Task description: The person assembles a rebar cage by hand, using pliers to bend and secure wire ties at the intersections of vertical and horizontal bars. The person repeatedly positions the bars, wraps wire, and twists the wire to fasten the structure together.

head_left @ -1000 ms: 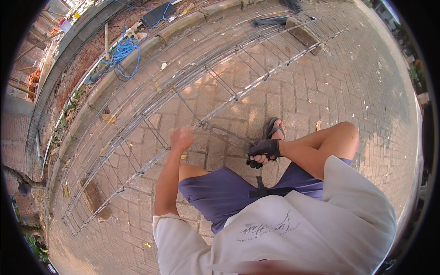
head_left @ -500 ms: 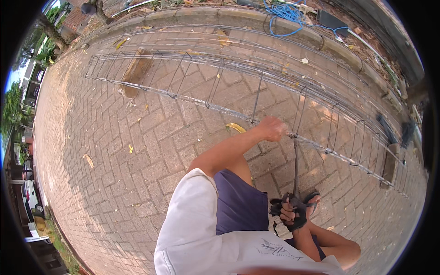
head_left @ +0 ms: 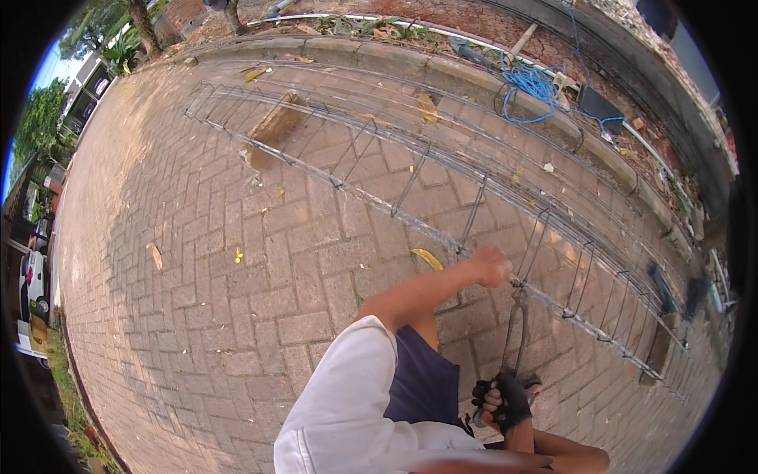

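A long rebar cage (head_left: 410,220), made of thin steel bars with several wire stirrups, stretches across in front of me. My left hand (head_left: 491,266) is bare and closed around its near bar beside a stirrup joint. My right hand (head_left: 505,401), in a black fingerless glove, grips the handles of long metal pincers (head_left: 519,296). The pincers point away from me, and their jaws meet the near bar just right of my left hand. Any tie wire in the jaws is too small to make out.
Wooden blocks, one at the left (head_left: 272,130) and one at the right (head_left: 658,351), prop up the cage. Loose long bars lie behind it along a concrete curb (head_left: 387,59). Blue rope (head_left: 533,83) lies beyond the curb. Brick paving (head_left: 237,300) spreads below.
The pincers have turned, so their two handles now show apart where they looked like one line. My left hand stays on the bar. The whole view has shifted.
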### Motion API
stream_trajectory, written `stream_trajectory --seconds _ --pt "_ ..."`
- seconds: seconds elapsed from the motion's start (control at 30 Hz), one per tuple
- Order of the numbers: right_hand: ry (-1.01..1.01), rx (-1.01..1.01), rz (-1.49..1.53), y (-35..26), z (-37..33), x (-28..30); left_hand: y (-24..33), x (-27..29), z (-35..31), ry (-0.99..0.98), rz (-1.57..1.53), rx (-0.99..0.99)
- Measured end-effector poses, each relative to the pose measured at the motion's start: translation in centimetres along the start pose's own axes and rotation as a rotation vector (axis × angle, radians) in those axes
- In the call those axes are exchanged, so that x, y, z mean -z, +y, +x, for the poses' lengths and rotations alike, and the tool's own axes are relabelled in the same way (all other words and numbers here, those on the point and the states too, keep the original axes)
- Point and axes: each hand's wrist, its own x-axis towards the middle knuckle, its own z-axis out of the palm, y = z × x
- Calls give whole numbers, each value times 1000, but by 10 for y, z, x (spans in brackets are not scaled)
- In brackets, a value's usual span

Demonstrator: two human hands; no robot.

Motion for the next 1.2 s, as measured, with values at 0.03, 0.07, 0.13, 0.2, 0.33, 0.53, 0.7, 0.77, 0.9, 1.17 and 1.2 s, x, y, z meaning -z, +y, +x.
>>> stream_trajectory --seconds 0.03,0.07,0.13,0.2,0.33,0.53,0.7,0.77,0.9,1.17,1.2 --pt "-232 -108 239 -2 -3 -2 0 1 0 13 -21 3" --pt "-170 -41 214 0 -7 -7 1 1 -1 17 -54 -7" --pt "132 48 110 3 -16 -21 1 1 -7 40 -73 15" --pt "290 192 -154 2 -24 -38 7 0 -15 180 -72 -2" --pt "337 507 -697 1 -30 -50 39 -10 -50 568 -240 120" --pt "-555 62 389 8 -11 -6 57 -16 -71 273 -1122 516" --pt "61 78 -344 3 -1 -11 55 -50 -62 -91 -1792 687" --pt "400 186 -687 6 -7 -26 58 -69 -60 8 -1875 791" --pt "637 457 -1027 5 -9 -37 72 -105 -79 260 -2366 826" --pt "-498 -47 342 29 18 -6 160 -146 -108 100 -2802 134" --pt "-479 -24 362 28 17 -5 162 -145 -100 19 -2757 100"
